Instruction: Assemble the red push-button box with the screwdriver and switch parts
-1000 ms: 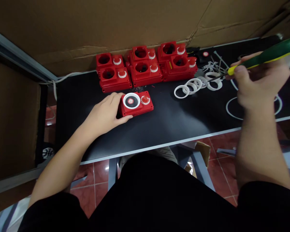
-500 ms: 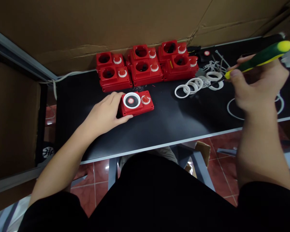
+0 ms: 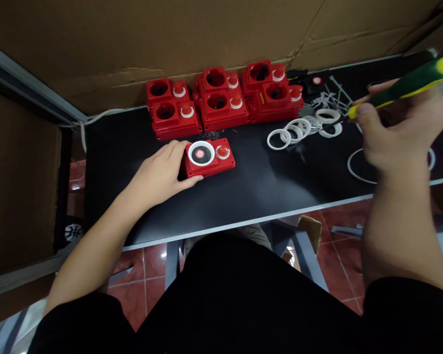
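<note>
Step in hand looks like bracing plus tool work. Left hand [image 3: 158,172] clamps the left end of the red box [image 3: 214,166], thumb along its near edge; box lies on the black tabletop [image 3: 251,182], left of centre. Right hand [image 3: 402,125], far right, is wrapped round the green-yellow screwdriver [image 3: 402,88], shaft pointing left at loose white rings [image 3: 288,139]; can't tell if the tip touches. My read: next move calls for careful tip control there, box steady. Box: glossy, likely moulded plastic, matte black disc [image 3: 207,158], red dome [image 3: 223,151]. Far side: six boxy red housings [image 3: 225,119], round sockets; creased brown cardboard [image 3: 170,44] behind.
</note>
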A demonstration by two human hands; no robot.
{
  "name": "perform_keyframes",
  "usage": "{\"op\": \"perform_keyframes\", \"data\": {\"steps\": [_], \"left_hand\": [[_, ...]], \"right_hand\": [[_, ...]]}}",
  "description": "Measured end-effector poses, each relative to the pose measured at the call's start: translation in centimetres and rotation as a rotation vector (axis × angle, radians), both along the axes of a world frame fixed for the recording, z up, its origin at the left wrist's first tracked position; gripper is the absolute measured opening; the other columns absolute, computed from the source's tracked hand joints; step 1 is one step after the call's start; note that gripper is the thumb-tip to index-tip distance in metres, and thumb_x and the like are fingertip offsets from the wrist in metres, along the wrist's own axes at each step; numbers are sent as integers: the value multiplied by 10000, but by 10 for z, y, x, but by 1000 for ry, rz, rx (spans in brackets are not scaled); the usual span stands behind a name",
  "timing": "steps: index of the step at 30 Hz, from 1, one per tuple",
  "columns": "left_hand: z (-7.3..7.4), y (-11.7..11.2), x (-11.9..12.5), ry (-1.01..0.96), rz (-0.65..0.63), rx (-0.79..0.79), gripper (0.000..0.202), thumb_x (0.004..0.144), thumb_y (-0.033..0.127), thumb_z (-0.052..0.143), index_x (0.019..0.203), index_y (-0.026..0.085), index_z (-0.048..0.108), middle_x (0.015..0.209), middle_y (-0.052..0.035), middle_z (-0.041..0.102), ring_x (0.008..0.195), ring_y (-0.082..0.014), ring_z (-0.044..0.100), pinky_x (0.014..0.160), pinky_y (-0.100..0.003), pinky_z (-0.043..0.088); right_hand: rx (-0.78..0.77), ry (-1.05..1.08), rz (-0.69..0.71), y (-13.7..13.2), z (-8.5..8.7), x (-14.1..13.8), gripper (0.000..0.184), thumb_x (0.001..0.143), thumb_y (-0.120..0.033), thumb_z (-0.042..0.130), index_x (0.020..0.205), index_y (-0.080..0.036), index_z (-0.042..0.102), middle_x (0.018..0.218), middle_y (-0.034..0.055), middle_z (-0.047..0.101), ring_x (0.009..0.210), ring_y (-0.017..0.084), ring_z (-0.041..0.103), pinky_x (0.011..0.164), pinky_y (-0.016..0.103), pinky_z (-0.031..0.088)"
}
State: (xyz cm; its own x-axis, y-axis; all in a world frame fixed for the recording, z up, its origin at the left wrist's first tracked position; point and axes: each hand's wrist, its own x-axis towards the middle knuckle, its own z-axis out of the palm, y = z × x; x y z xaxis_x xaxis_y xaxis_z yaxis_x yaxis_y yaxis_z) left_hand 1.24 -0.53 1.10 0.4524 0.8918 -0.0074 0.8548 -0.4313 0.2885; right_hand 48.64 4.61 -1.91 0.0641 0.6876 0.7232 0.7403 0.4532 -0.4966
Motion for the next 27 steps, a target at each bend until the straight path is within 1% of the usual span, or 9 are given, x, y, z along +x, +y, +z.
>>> {"op": "perform_keyframes", "data": {"steps": [3, 6, 11, 13, 15, 18, 23, 27], "left_hand": [[1, 0, 1, -1, 8, -11, 720, 973, 504, 784, 1542, 132, 547, 1453, -203, 693, 1342, -412, 711, 1119, -545, 610], [1, 1, 1, 2, 4, -14, 723, 977, 521, 774, 1539, 130, 546, 1449, -204, 693, 1338, -413, 709, 1104, -545, 615], [1, 0, 1, 7, 10, -22, 706, 980, 523, 766, 1535, 147, 542, 1444, -193, 695, 1341, -401, 709, 1109, -524, 612], [2, 0, 1, 9, 9, -24, 699, 982, 518, 762, 1530, 144, 543, 1446, -195, 695, 1341, -401, 709, 1105, -521, 614], [2, 0, 1, 10, 5, -21, 700, 982, 519, 762, 1530, 142, 542, 1448, -197, 695, 1338, -402, 709, 1105, -524, 615], [1, 0, 0, 3, -3, -8, 702, 977, 523, 767, 1525, 143, 546, 1442, -201, 699, 1329, -406, 714, 1092, -529, 621], [-1, 1, -1, -13, -11, 4, 692, 975, 517, 774, 1522, 157, 551, 1435, -198, 706, 1310, -401, 725, 1072, -526, 629], [0, 0, 0, -14, -11, 2, 699, 975, 504, 776, 1529, 144, 549, 1452, -205, 698, 1329, -407, 716, 1090, -531, 621]], "right_hand": [[20, 19, -4, 4, 4, -4, 360, 839, -349, 803, 1156, -182, 836, 927, 164, 832, 749, 294, 814, 615, 418, 602], [-6, 23, -15, 8, 6, -6, 371, 841, -399, 815, 1150, -193, 829, 933, 157, 830, 755, 292, 813, 626, 427, 604], [-66, -25, -37, 10, 6, -7, 364, 877, -420, 803, 1178, -214, 803, 989, 157, 840, 797, 289, 819, 666, 436, 616], [-84, -66, -61, 9, 6, -7, 358, 886, -413, 793, 1186, -217, 789, 1030, 164, 844, 831, 300, 827, 689, 445, 624], [-89, -101, -82, 9, 7, -9, 349, 892, -403, 776, 1185, -212, 780, 1054, 171, 846, 824, 302, 822, 693, 449, 621], [-60, -102, -82, 7, 9, -13, 341, 898, -424, 753, 1161, -208, 773, 1029, 175, 839, 779, 293, 796, 674, 449, 606], [-33, -42, -50, 9, 6, -18, 342, 874, -491, 758, 1087, -223, 760, 1013, 194, 824, 835, 330, 807, 710, 487, 634], [29, -11, -23, 10, 5, -16, 380, 893, -556, 760, 1079, -230, 705, 989, 195, 787, 832, 351, 806, 711, 520, 638]]}}
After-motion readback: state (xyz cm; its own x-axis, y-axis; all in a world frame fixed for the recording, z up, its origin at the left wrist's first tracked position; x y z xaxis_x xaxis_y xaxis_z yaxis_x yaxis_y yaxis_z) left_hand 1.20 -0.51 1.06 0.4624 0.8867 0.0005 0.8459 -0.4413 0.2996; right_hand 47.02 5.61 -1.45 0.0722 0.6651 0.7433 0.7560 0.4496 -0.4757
